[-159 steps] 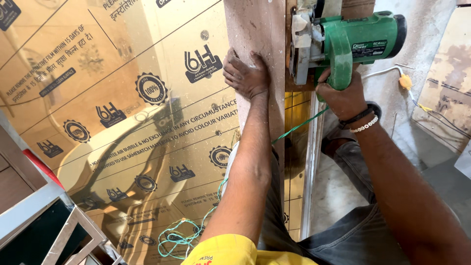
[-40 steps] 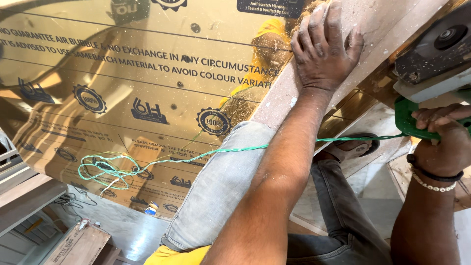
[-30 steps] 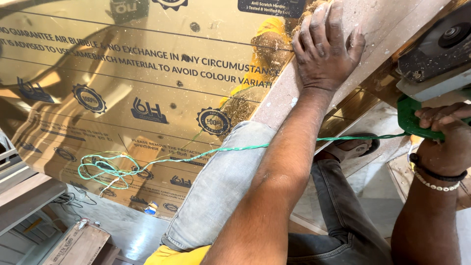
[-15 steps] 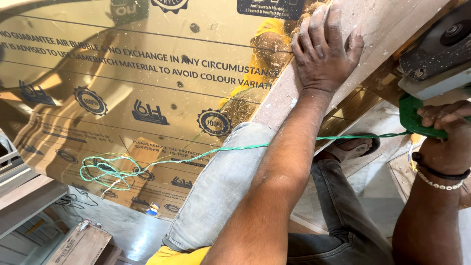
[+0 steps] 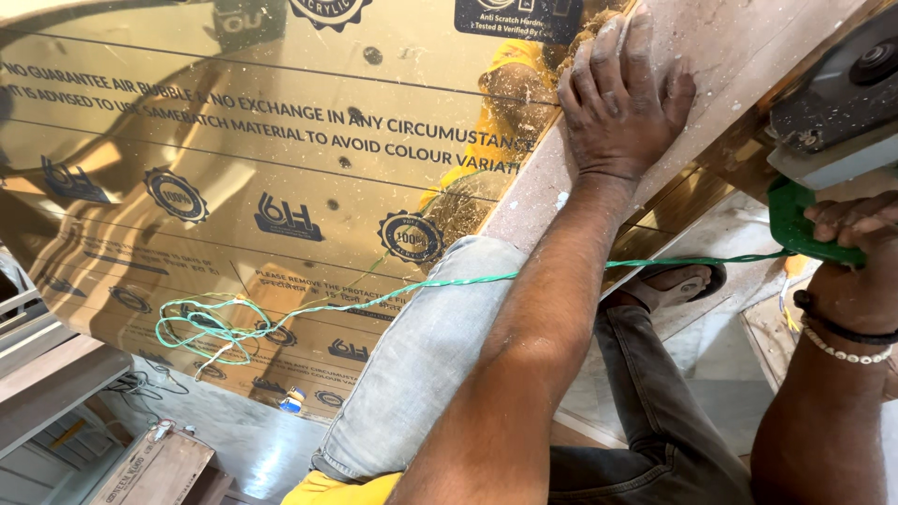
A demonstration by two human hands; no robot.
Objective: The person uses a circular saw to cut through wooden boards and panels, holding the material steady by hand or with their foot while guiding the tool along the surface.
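A large gold mirror-finish acrylic sheet covered in printed protective film is serving as the work surface, lying flat and reflecting the room above it. A pale, dusty wooden board is lying across its upper right part, with yellow-brown sawdust gathering on the sheet beside the board's edge. A thin green twisted power cord is trailing over the sheet's near edge in loose loops, and a grey denim-clad knee is pressing against that edge.
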